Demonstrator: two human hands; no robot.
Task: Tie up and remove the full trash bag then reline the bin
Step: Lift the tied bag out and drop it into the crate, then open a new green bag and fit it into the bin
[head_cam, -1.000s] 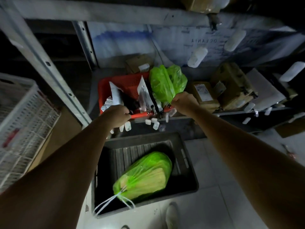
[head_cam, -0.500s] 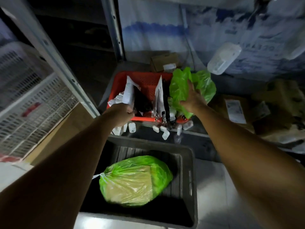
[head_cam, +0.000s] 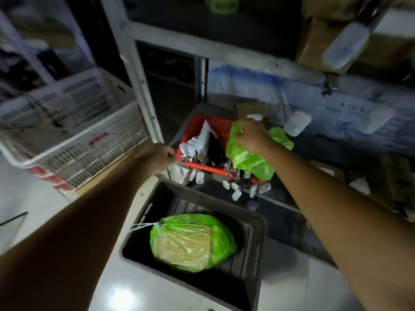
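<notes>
Evidently at relining stage.
Right hand (head_cam: pixel 251 135) pinches fresh green bag (head_cam: pixel 249 162) over red basket (head_cam: pixel 193 129); left hand (head_cam: pixel 157 158) grips its corner to steady; tied bag (head_cam: pixel 193 241) lies in dark crate (head_cam: pixel 256 239).

Lighting is dim, and the pale glossy tiled floor (head_cam: pixel 289 286) carries one bright reflection at lower left. A grey metal shelving upright (head_cam: pixel 143 86) rises left of centre, with stacked white perforated crates (head_cam: pixel 74 135) to its left and a dark lower shelf (head_cam: pixel 280 198) to its right. A blue-and-white printed sheet (head_cam: pixel 258 86) covers the back wall behind that shelf, and cardboard boxes (head_cam: pixel 314 41) sit on the level above at upper right, where detail is blurred.
</notes>
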